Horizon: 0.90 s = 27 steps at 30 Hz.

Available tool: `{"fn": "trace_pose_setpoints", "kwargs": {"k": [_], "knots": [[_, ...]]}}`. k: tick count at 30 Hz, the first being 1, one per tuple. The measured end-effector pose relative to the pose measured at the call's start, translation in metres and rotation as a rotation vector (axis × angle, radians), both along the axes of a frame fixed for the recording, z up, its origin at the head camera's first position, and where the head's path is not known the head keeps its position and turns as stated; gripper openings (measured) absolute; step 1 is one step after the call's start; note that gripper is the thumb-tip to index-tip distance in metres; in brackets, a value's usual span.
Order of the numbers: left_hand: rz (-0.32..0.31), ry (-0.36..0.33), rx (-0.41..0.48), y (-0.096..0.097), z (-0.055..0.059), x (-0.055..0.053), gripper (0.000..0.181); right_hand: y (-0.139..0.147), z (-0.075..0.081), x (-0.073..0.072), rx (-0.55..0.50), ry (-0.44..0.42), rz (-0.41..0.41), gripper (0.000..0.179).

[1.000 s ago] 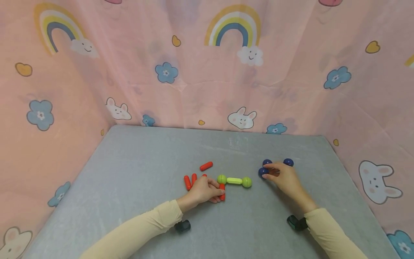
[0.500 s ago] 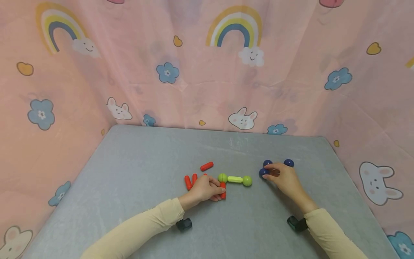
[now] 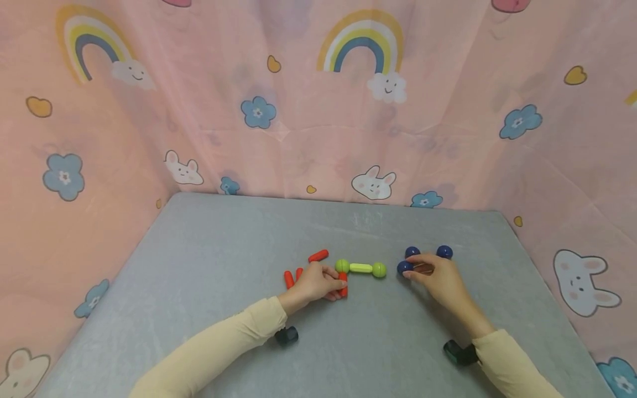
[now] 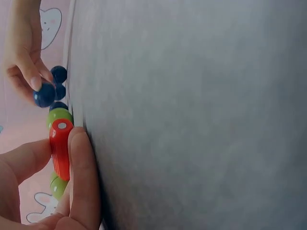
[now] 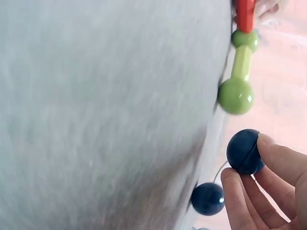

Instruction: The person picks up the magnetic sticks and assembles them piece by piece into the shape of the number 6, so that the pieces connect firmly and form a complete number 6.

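Observation:
My left hand (image 3: 317,283) pinches a red rod (image 4: 61,148) between thumb and fingers. The rod's far end meets a green ball (image 3: 342,266). A light green rod (image 3: 360,268) joins that ball to a second green ball (image 3: 379,270) on its right. My right hand (image 3: 442,279) holds a dark blue ball (image 5: 243,151) by thumb and fingertips, just right of the green piece and apart from it. Close by on the table are two more blue balls, one behind the held ball (image 3: 412,252) and another farther right (image 3: 445,252).
Loose red rods lie around my left hand: one behind it (image 3: 318,255) and others to its left (image 3: 289,279), partly covered. The grey table (image 3: 224,237) ends at a pink patterned cloth (image 3: 298,149) at the back and sides. A dark device sits under each wrist.
My left hand has pushed the red rod and the joined green piece slightly away from me. The right hand, with its blue ball, has shifted slightly towards me.

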<state>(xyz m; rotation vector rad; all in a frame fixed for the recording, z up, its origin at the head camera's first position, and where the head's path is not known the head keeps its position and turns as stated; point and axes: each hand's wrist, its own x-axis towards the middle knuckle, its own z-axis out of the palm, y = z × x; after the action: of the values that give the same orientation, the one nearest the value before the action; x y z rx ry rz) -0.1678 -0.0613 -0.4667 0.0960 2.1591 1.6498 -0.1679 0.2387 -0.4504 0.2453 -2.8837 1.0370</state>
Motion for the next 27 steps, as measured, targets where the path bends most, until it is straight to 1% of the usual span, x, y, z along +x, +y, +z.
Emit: {"fn": "trace_pose_setpoints", "kwargs": {"k": [5, 9, 14, 17, 22, 27], "knots": [[-0.007, -0.004, -0.001, 0.001, 0.002, -0.006, 0.021, -0.007, 0.004, 0.01, -0.038, -0.038, -0.012, 0.035], [0.001, -0.009, -0.001, 0.001, 0.003, -0.011, 0.022, -0.018, 0.004, 0.019, -0.086, -0.094, -0.001, 0.034], [0.002, -0.004, -0.006, 0.0, 0.001, -0.017, 0.024, -0.038, -0.002, 0.029, -0.157, -0.157, 0.027, 0.034], [-0.001, 0.008, -0.013, -0.001, 0.0, -0.02, 0.024, -0.051, -0.008, 0.033, -0.198, -0.193, 0.028, 0.034], [0.002, 0.023, -0.006, -0.001, -0.001, -0.025, 0.024, -0.07, -0.014, 0.037, -0.257, -0.211, 0.022, 0.031], [0.006, 0.032, -0.007, -0.001, 0.0, -0.027, 0.023, -0.085, -0.016, 0.038, -0.294, -0.228, 0.015, 0.03]]}}
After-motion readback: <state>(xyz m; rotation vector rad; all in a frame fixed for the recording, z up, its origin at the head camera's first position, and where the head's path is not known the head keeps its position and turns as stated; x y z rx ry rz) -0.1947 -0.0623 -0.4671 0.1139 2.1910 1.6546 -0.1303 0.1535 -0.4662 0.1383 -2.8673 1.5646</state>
